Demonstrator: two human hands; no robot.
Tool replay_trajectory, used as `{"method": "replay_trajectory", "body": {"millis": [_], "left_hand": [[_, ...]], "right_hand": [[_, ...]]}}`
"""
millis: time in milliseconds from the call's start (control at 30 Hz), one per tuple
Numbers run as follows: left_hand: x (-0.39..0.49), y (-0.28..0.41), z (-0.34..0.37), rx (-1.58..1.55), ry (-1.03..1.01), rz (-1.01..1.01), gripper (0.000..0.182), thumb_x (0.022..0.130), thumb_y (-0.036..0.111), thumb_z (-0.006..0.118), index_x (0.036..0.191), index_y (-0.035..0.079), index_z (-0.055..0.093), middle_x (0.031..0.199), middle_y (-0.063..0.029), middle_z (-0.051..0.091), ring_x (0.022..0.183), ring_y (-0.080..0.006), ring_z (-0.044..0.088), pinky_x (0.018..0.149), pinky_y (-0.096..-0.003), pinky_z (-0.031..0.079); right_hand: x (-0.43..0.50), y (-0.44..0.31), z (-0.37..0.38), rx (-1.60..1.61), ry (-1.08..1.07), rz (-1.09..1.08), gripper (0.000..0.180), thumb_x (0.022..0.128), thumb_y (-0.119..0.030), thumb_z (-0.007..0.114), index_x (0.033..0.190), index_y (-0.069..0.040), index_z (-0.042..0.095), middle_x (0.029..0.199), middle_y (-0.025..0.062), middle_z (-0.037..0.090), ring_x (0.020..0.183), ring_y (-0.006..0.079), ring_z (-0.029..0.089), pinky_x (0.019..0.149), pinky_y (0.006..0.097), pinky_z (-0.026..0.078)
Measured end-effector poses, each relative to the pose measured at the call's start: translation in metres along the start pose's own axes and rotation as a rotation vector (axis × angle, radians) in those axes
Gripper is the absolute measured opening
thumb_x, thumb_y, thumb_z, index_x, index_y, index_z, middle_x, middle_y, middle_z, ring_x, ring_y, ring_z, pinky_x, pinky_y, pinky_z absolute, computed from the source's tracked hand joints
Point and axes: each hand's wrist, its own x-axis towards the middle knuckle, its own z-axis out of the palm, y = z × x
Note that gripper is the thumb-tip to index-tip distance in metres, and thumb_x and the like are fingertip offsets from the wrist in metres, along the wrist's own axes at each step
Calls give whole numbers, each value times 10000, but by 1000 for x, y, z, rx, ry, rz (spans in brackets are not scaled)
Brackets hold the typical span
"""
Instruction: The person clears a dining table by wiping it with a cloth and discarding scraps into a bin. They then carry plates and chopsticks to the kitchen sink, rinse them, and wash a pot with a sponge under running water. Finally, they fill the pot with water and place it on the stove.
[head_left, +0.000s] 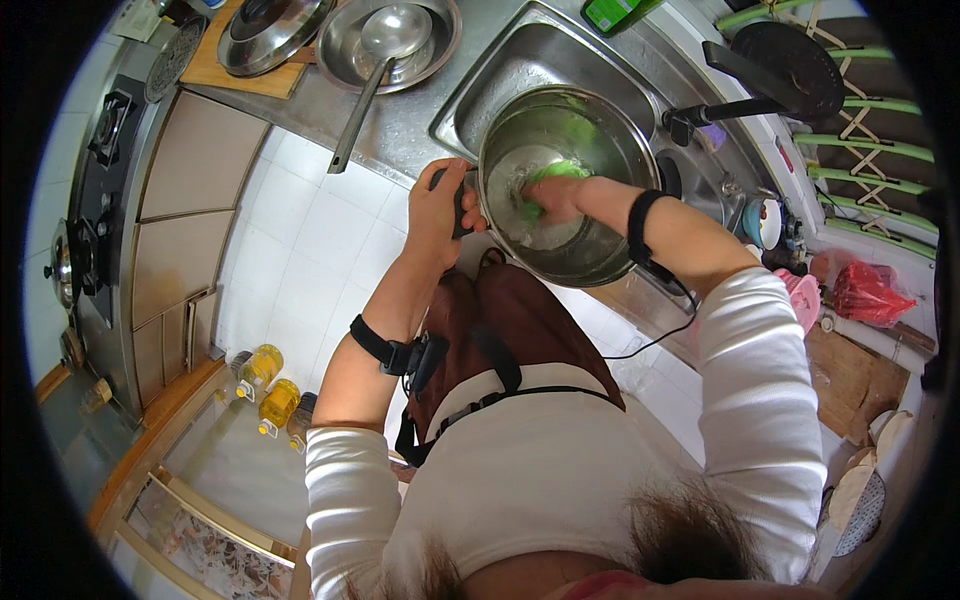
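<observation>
A deep stainless steel pot (499, 142) is held over the front edge of the steel sink (487, 71). My left hand (448, 199) grips its black side handle (459, 206). Inside the pot, my right hand (553, 199) is on a bright green scrubbing pad or cloth (562, 169); its fingers are blurred and partly hidden, and water seems to wet the pot's bottom. A second dark handle (667, 176) shows on the pot's far right side.
Left of the sink, a steel ladle (360, 112) rests in a metal basin (330, 45), beside a lid (262, 37) on a wooden board (285, 84). A black faucet (712, 112) and a green bottle (611, 13) are by the sink. Oil bottles (279, 401) stand on the left.
</observation>
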Motion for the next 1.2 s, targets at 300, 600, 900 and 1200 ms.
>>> {"method": "replay_trajectory", "body": {"millis": [300,600,900,1200], "left_hand": [[4,-2,-5,7,-24,4,159,936,213,573,992,72,529,576,-43,454,410,-141,384,402,-324,362],[6,-3,-3,9,-51,-21,190,928,220,595,1009,67,516,580,-47,458,412,-141,395,406,-332,386],[8,-5,0,34,-40,-28,175,925,212,602,1009,81,522,575,-40,443,416,-142,382,394,-333,364],[10,-2,4,6,-4,-6,160,917,169,598,988,49,519,583,-46,460,411,-138,388,397,-325,373]], "right_hand": [[-48,-64,-25,1162,-103,-39,253,843,-144,548,1034,8,615,1017,139,647,864,280,604,806,402,474],[-13,34,-71,2712,1320,227,395,755,-77,439,1107,102,468,1063,279,562,1011,456,561,963,561,421],[-27,-71,-72,2368,490,-22,618,890,-591,498,1243,-83,483,1168,140,551,1125,296,482,958,474,381],[-147,-40,-1,865,-209,236,637,962,-597,303,1199,-78,585,1250,72,579,1211,239,495,1057,390,312]]}}
